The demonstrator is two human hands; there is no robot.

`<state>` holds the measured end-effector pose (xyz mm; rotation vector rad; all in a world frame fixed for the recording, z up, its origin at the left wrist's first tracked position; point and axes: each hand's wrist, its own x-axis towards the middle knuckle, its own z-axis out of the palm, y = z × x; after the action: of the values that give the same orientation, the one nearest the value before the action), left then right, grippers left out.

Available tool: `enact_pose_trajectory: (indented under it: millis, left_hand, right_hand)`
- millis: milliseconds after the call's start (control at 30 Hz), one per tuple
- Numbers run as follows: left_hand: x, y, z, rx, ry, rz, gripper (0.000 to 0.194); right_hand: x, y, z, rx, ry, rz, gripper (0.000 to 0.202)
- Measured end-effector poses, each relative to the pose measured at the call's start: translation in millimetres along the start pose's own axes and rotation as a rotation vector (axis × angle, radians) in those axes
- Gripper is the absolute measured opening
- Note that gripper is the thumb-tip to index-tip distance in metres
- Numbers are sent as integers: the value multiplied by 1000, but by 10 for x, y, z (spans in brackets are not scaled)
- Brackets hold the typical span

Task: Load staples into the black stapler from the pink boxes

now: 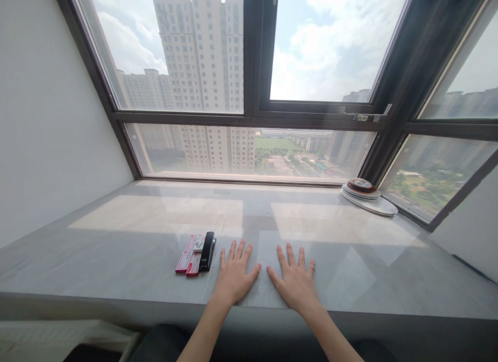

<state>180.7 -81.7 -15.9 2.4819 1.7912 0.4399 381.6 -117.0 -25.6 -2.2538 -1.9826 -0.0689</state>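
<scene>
My left hand [235, 275] lies flat on the pale stone windowsill [148, 268], palm down with fingers spread. Beside it, my right hand [294, 279] rests the same way, and the two thumbs point toward each other with a gap between them. Neither hand holds anything. Just left of my left hand is a black stapler [207, 252], close to the fingers but apart from them. Small red and white boxes [184, 260] lie against the stapler's left side, with a small pale item [198, 243] among them that I cannot make out.
A stack of round, plate-like discs [363, 191] sits in the far right corner, by the dark window frame [249, 122]. A white wall [50, 123] bounds the sill on the left. The sill's front edge runs just below my wrists.
</scene>
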Motion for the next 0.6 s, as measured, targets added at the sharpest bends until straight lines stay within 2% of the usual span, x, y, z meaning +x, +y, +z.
enact_pose_trajectory:
  millis: [333,600]
  left_hand:
    - [16,-6,25,-13,12,2,69]
    - [11,50,-39,5,-21,-17,68]
  right_hand:
    - [9,5,2,6,-7,-7,77]
    - [9,19,18,6,-6,-7,76]
